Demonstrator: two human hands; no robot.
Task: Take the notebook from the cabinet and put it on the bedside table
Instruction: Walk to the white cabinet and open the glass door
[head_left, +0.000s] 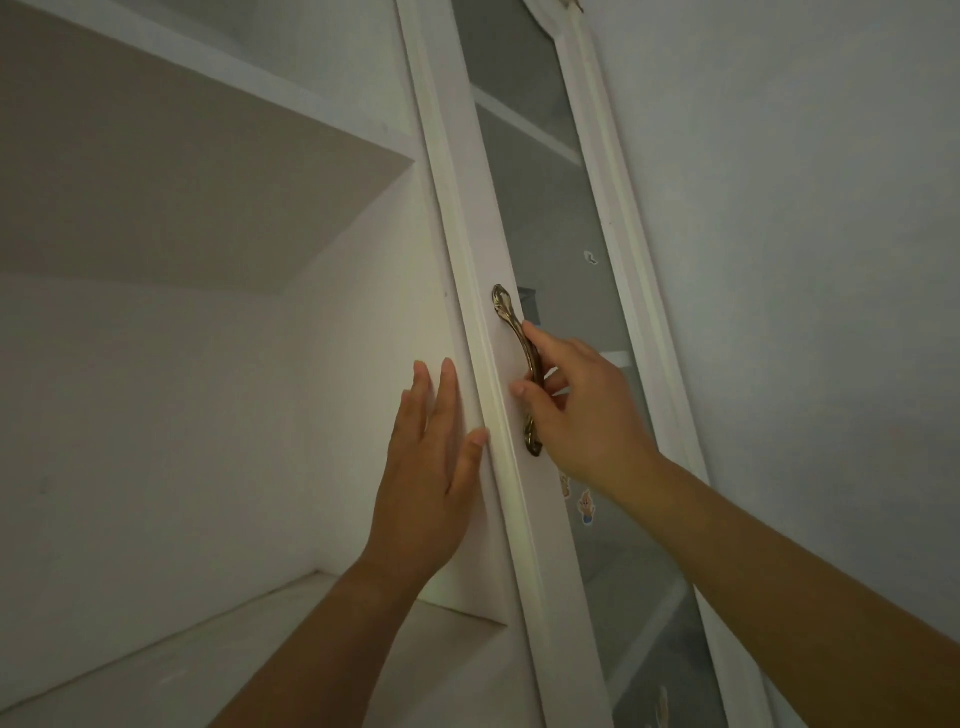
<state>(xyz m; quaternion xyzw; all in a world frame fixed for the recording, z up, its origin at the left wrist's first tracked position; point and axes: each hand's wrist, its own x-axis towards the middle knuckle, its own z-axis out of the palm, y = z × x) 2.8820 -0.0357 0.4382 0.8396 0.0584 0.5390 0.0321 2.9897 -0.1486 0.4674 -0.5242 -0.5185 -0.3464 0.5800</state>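
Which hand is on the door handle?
The right hand grips the brass handle; the left hand lies flat against the door's edge.

Two bare forearms, no sleeves; left grip (426, 467) and right grip (582, 410) ungloved.

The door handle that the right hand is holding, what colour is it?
The handle is a dark brassy gold with ornate moulded ends, seen in the head view on the white door frame.

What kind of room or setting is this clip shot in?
Probably a home, maybe a bedroom: a white cabinet with a glass-panelled door, an ornate brass handle in the right hand, and cartoon stickers on the glass.
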